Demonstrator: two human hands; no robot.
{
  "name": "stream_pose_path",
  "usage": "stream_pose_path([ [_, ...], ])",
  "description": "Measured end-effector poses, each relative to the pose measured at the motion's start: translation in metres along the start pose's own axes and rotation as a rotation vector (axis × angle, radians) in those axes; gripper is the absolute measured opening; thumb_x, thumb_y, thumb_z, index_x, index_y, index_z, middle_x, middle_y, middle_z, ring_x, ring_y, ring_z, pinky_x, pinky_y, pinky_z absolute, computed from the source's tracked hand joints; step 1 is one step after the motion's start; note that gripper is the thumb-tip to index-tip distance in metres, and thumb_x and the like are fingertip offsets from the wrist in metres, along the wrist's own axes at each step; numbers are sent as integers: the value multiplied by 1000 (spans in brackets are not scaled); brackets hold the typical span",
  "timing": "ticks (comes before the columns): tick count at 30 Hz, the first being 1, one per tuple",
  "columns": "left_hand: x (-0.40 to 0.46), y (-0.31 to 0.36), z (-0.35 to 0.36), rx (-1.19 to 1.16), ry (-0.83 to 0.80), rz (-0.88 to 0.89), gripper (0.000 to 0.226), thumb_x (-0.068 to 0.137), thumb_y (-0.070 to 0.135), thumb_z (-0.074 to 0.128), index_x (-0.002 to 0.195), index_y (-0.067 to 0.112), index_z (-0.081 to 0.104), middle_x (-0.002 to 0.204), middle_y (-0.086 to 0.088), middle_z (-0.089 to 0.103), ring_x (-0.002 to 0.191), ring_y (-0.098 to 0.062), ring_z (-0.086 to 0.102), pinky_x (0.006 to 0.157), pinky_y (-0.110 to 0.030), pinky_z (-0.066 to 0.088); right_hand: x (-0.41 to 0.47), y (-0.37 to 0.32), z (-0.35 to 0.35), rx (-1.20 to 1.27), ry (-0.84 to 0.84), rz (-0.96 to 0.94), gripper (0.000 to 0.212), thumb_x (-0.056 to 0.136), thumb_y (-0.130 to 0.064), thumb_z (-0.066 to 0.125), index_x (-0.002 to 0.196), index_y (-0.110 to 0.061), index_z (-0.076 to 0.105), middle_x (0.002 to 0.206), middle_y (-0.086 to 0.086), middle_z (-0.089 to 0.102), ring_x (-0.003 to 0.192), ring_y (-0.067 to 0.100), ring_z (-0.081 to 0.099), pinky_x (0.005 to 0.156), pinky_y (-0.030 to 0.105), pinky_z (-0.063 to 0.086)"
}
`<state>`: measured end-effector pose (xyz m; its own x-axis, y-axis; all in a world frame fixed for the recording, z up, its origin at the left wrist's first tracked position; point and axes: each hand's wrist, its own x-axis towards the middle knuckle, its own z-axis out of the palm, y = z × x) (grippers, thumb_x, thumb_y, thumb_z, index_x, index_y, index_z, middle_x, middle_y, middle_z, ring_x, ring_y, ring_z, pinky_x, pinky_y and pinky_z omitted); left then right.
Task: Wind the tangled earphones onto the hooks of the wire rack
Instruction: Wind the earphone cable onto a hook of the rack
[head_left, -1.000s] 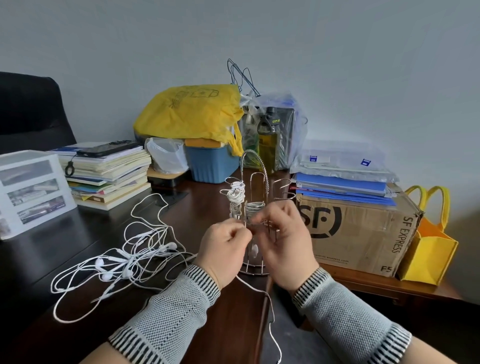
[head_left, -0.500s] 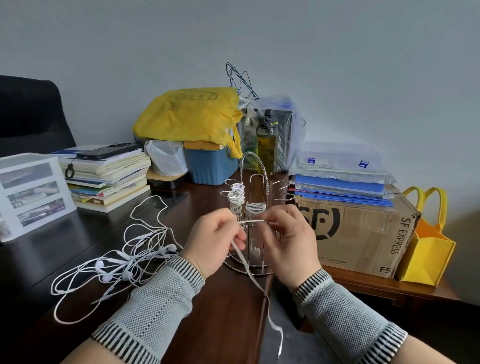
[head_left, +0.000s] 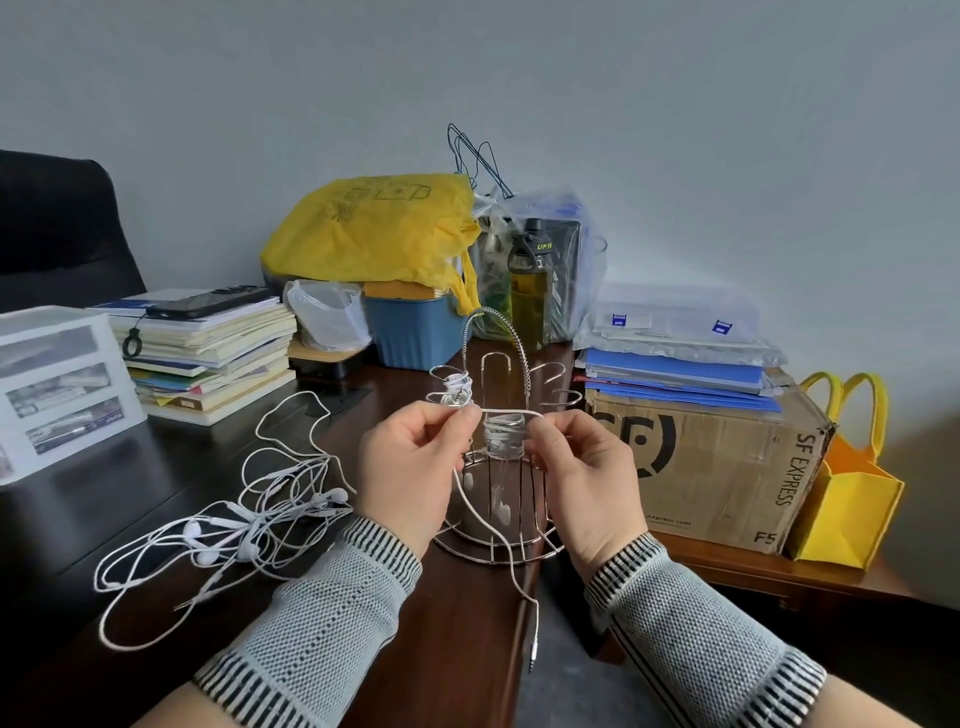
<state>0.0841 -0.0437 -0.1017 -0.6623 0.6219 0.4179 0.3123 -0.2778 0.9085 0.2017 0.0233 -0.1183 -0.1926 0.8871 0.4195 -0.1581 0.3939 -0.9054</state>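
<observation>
A chrome wire rack (head_left: 500, 551) with curved hooks stands at the desk's front edge. One hook on the left carries a wound bundle of white cord (head_left: 458, 387). A front hook holds a second coil (head_left: 502, 435). My left hand (head_left: 410, 467) and my right hand (head_left: 582, 470) each pinch the same white earphone cord (head_left: 511, 412), stretched level between them just above that coil. Its free end with the jack plug (head_left: 532, 644) hangs below the desk edge. A tangle of white earphones (head_left: 244, 525) lies on the desk to the left.
Behind the rack stand a blue bin (head_left: 415, 332), a yellow bag (head_left: 374, 234) and a green bottle (head_left: 530, 291). A cardboard box (head_left: 722, 467) with blue folders sits right, a book stack (head_left: 208, 348) and white drawer unit (head_left: 57, 389) left. A yellow tote (head_left: 847, 504) is far right.
Both hands have risen and drawn apart, pulling the cord taut and level above the front coil. The coil on the front hook has grown, and the hanging end is shorter.
</observation>
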Motion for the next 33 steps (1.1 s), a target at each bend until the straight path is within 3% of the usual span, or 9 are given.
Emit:
stream_pose_path([
  [5, -8, 0, 6, 89, 35, -35, 24, 88, 26, 68, 66, 18, 70, 50, 4, 63, 41, -1, 51, 42, -16, 43, 2, 2, 3, -38, 5, 26, 22, 89, -30, 63, 69, -20, 62, 76, 4, 66, 76, 21, 62, 83, 49, 53],
  [12, -8, -7, 7, 251, 21, -12, 35, 90, 26, 58, 58, 17, 63, 55, 7, 66, 58, -19, 64, 61, -36, 55, 9, -10, 7, -178, 91, 46, 28, 83, -31, 68, 67, -9, 65, 67, 5, 69, 60, 12, 59, 72, 39, 56],
  [16, -7, -9, 7, 226, 12, -13, 36, 95, 23, 53, 61, 14, 64, 58, 10, 68, 55, -4, 62, 62, -21, 50, 12, -12, 9, -228, 101, 41, 29, 82, -31, 69, 63, -10, 64, 64, 5, 69, 58, 14, 59, 70, 39, 56],
  [21, -5, -15, 6, 155, -4, -98, 38, 98, 24, 49, 67, 9, 65, 60, 6, 70, 56, -9, 65, 66, -30, 54, 17, -11, 8, -233, 127, 52, 27, 79, -29, 72, 61, -13, 61, 64, 6, 69, 67, 24, 66, 73, 44, 56],
  [24, -8, -12, 5, 246, -27, -85, 33, 93, 17, 52, 65, 9, 68, 56, 7, 68, 54, 0, 62, 57, -13, 45, 18, -10, 8, -252, 112, 28, 24, 80, -28, 72, 64, -19, 58, 65, 2, 68, 68, 21, 67, 75, 44, 56],
  [26, -9, -10, 3, 286, -37, -67, 29, 88, 13, 55, 64, 9, 71, 57, 6, 68, 57, -1, 62, 51, -14, 45, 18, -9, 8, -283, 102, -16, 22, 82, -26, 72, 66, -21, 57, 67, 0, 68, 69, 19, 67, 74, 42, 56],
  [28, -10, -11, 2, 280, -40, -44, 26, 85, 11, 56, 65, 7, 72, 61, -2, 70, 61, -16, 64, 60, -32, 52, 15, -8, 6, -313, 96, -72, 19, 82, -21, 70, 69, -23, 57, 68, -4, 66, 68, 14, 65, 73, 38, 56],
  [30, -11, -12, 2, 265, -48, -17, 24, 84, 11, 57, 66, 5, 72, 65, -15, 68, 58, -30, 59, 55, -38, 50, 11, -5, 3, -324, 80, -135, 22, 83, -13, 68, 72, -27, 55, 72, -9, 64, 68, 7, 61, 71, 32, 54],
  [33, -12, -14, 3, 271, -79, 11, 21, 84, 9, 57, 69, 6, 73, 54, -9, 60, 43, -9, 41, 44, -21, 34, 4, 0, 0, -364, 22, -306, 35, 83, -5, 66, 74, -36, 52, 81, -10, 60, 72, 3, 59, 70, 19, 50],
])
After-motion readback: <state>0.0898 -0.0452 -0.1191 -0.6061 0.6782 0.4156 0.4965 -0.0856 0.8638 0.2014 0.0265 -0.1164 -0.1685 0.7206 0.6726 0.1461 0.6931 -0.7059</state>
